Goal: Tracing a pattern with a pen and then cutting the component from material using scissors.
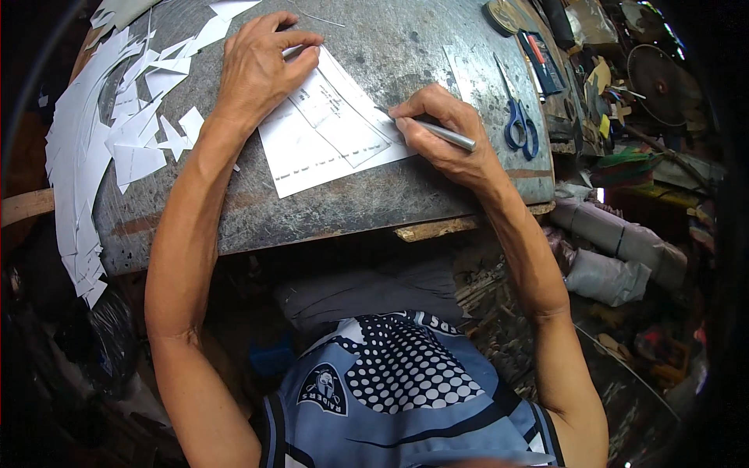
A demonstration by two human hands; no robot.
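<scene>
A white printed sheet (300, 169) lies on the worn grey table. On top of it sits a smaller paper piece (334, 125) with slanted edges and small printing. My left hand (264, 66) bears down on the far end of these papers, thumb and index finger apart. My right hand (446, 132) grips a slim silver pen-like tool (446, 134) at the sheet's right side. Its thin dark tip points left, close to the paper piece's right edge. Whether it is a pen or a craft knife, I cannot tell.
White paper offcuts (140, 160) and curved strips (74, 168) heap along the table's left side. Blue-handled scissors (516, 125), a clear strip (459, 72), a tape roll (500, 17) and a dark tray (544, 62) lie at right. Wrapped bundles (620, 242) sit beyond the right edge.
</scene>
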